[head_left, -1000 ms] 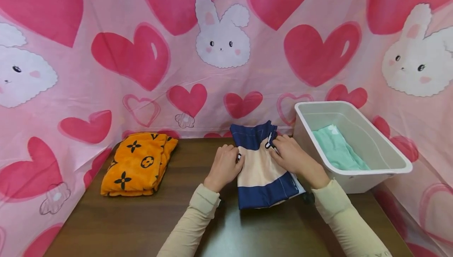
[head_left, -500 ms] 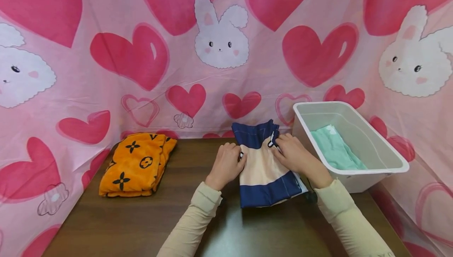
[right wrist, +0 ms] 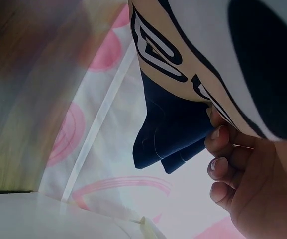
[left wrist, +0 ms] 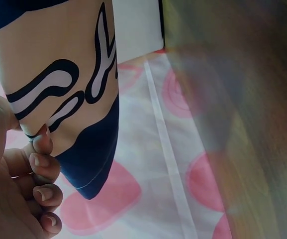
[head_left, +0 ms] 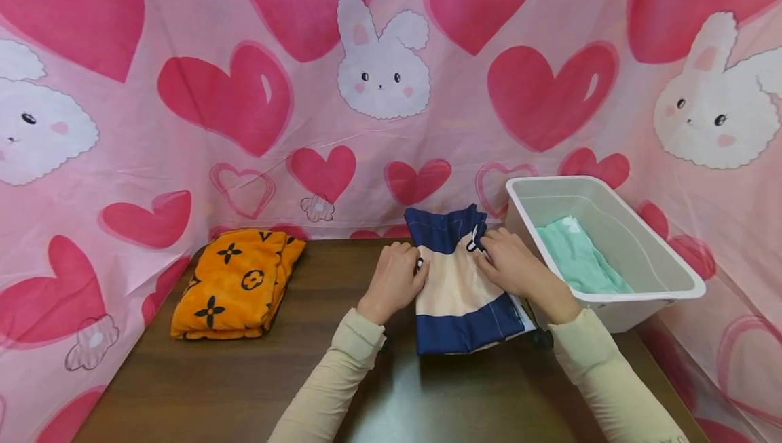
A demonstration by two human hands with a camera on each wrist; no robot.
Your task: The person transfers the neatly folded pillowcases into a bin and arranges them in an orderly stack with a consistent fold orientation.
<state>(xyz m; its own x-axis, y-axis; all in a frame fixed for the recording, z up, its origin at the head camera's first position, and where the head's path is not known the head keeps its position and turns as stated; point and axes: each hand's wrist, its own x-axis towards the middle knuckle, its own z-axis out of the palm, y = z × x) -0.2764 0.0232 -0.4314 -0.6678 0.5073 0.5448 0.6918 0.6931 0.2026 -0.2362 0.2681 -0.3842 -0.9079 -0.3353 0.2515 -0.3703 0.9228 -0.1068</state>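
A folded navy-and-beige garment (head_left: pixel 458 280) with black-outlined white lettering is held between my two hands, just above the table. What kind of garment it is, I cannot tell. On its left edge, my left hand (head_left: pixel 394 281) pinches the beige band; the left wrist view shows thumb and curled fingers (left wrist: pixel 43 162) at the fabric (left wrist: pixel 34 59). My right hand (head_left: pixel 516 265) pinches the opposite edge, next to the grey-white bin (head_left: pixel 641 294). Up close in the right wrist view, curled fingers (right wrist: pixel 220 167) grip the cloth, whose navy end (right wrist: pixel 170 127) hangs free.
An orange folded cloth (head_left: pixel 235 283) with black flower motifs lies at the left of the brown wooden table (head_left: pixel 201 389). Inside the bin at the right is a mint-green folded cloth (head_left: pixel 583 256). A pink heart-and-bunny curtain (head_left: pixel 379 138) encloses the back and sides.
Both hands have shifted slightly to the right with the garment, its near edge rising a little. The grip on it stays the same; the orange cloth and bin keep their places.
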